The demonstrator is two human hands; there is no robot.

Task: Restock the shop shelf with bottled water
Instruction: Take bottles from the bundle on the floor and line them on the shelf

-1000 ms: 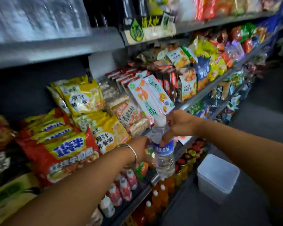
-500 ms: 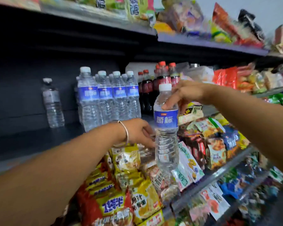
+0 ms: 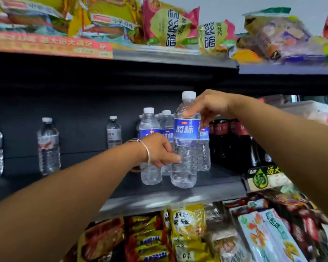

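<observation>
A clear water bottle (image 3: 186, 140) with a white cap and blue label stands upright at the front of the dark shelf (image 3: 170, 197). My right hand (image 3: 208, 106) grips it by the shoulder, just under the cap. My left hand (image 3: 159, 150), with a bracelet on the wrist, touches its lower body with the fingertips. Right behind it stands a cluster of matching blue-label bottles (image 3: 151, 148). Whether the held bottle's base rests on the shelf I cannot tell.
Three other single water bottles (image 3: 48, 146) stand spaced along the shelf's left part. Dark cola bottles (image 3: 233, 140) stand right of the cluster. Snack packets (image 3: 178, 25) fill the shelf above, and noodle and snack packs (image 3: 187, 224) fill the one below.
The view has tilted up from the lower shelves to the water shelf. Both hands carried the bottle up and forward to the shelf front, beside the blue-label cluster.
</observation>
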